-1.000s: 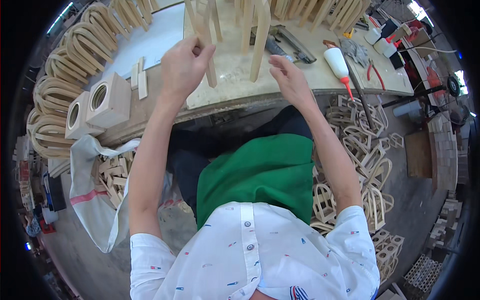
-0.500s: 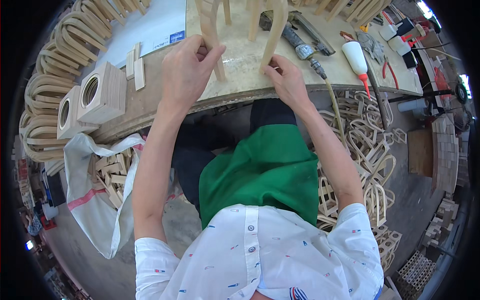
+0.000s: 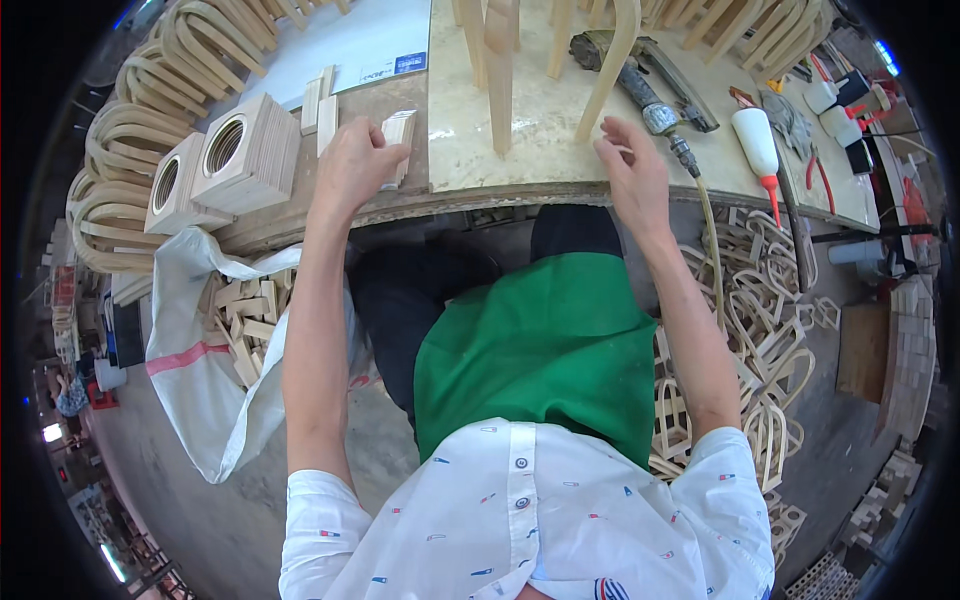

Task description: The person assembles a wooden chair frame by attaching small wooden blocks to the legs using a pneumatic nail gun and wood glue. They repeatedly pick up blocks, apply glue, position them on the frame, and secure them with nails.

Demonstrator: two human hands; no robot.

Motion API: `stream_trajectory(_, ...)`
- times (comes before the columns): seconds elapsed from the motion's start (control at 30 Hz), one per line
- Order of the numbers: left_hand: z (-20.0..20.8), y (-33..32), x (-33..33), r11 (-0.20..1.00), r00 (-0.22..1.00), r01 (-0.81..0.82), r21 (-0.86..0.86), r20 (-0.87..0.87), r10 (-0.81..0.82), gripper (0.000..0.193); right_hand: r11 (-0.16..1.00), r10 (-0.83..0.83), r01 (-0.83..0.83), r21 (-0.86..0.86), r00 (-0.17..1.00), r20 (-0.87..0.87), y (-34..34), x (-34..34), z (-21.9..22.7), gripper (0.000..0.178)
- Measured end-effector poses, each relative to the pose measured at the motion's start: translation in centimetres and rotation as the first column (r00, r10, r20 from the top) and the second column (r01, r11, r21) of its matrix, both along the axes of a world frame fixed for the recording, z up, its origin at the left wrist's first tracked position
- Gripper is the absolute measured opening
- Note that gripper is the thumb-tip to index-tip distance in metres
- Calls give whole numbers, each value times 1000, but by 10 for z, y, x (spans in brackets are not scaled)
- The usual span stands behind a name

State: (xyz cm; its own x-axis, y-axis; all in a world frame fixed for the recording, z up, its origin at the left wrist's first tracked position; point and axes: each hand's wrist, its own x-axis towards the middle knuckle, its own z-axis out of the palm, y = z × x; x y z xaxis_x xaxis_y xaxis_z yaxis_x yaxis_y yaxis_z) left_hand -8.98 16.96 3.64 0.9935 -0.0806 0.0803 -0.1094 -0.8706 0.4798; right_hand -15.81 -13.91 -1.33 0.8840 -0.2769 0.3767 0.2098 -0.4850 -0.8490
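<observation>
My left hand [image 3: 350,168] is at the bench's front edge, fingers curled in. Its thumb overlaps some short pale wood strips [image 3: 402,128]; whether it grips one is hidden. My right hand [image 3: 638,175] holds nothing, its fingers and thumb apart, just beside the foot of a curved wooden leg [image 3: 612,75]. Another upright wooden leg [image 3: 501,85] stands to the left of it, between my hands. The tops of both run out of view. More wood strips [image 3: 327,122] lie beyond my left hand.
Two blocks with round holes [image 3: 245,150] and rows of bent wood frames [image 3: 130,130] line the left. An air tool with a hose [image 3: 660,115], a glue bottle [image 3: 755,140] and pliers [image 3: 822,185] lie right. A sack of offcuts [image 3: 190,375] stands below left; wooden frames [image 3: 765,330] cover floor at right.
My left hand has let go of the left wooden leg and moved left to the strips. My right hand has come off the curved leg. The view has shifted slightly.
</observation>
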Motion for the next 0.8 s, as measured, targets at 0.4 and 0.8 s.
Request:
stream_trajectory(0.4,42,-56,-59,878,900,212,-429,-265,-347,32,860,402,-250,-445,868,290,70,-53,38,27)
stream_trajectory(0.8,-5,-71,-9,761,910,323,-562,-36,-413,44,872,272,-195,-449,956,113,10,-27,43,14)
